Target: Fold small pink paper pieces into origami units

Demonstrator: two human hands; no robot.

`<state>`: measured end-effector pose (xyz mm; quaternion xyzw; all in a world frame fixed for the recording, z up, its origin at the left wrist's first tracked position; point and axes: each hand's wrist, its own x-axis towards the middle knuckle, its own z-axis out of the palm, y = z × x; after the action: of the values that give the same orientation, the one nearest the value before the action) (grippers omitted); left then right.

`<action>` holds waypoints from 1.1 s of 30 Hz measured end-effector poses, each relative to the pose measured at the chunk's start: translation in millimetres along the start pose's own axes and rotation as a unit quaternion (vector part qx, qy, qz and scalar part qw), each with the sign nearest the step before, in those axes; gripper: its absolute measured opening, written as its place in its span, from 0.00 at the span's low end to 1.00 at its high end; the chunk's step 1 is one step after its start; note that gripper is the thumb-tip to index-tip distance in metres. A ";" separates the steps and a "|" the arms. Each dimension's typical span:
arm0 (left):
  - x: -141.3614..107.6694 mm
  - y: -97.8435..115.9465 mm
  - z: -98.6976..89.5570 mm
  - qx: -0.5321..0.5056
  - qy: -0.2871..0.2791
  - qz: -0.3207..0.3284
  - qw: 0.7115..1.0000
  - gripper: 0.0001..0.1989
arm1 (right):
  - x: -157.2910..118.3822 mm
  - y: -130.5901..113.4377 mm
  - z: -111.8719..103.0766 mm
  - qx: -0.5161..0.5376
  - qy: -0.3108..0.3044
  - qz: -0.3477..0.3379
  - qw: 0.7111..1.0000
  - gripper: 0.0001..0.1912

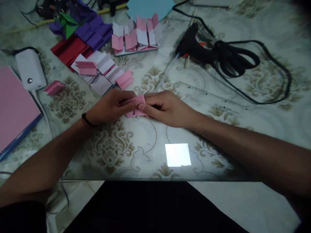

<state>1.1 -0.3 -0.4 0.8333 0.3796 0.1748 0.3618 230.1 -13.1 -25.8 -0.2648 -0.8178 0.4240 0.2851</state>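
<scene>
Floral-patterned counter [136,152]: contents, near to far

Pink folded paper [139,99], one: in front of you, over the counter, pinched between your left hand [110,105] and right hand [167,108], thumbs on it; small pink piece [55,88], one: left of your left hand; pink-and-white folded clusters [131,40], two: beyond your hands; red paper [69,48] and purple paper [94,32]: farther back, left; black glue gun [195,47], one: beyond your right hand, cord looped
</scene>
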 end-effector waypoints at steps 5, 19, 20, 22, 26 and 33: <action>-0.1 -0.6 -0.2 0.004 -0.002 0.003 1.000 0.18 | 0.0 -0.2 -0.2 -0.003 0.005 -0.007 1.000 0.30; -0.6 -3.0 0.2 0.009 0.001 0.008 1.000 0.18 | -0.4 1.8 0.7 -0.003 0.009 -0.013 1.000 0.30; -0.6 -2.6 0.2 0.006 0.000 0.008 1.000 0.18 | -0.4 1.5 0.5 -0.004 0.009 -0.011 1.000 0.30; -0.5 -1.9 0.4 0.000 0.002 0.009 1.000 0.18 | -0.4 0.8 0.3 -0.005 0.009 -0.010 1.000 0.30; -0.9 -2.0 1.1 0.002 0.003 0.002 1.000 0.18 | 0.0 0.0 0.1 0.003 0.007 -0.011 1.000 0.30; -1.7 -3.2 1.7 0.007 0.002 -0.007 1.000 0.18 | 0.0 -0.8 0.6 0.006 0.005 0.005 1.000 0.30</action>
<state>-0.7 -0.9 -3.9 0.8328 0.3870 0.1717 0.3566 229.5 -13.8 -25.5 -0.2690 -0.8123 0.4294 0.2888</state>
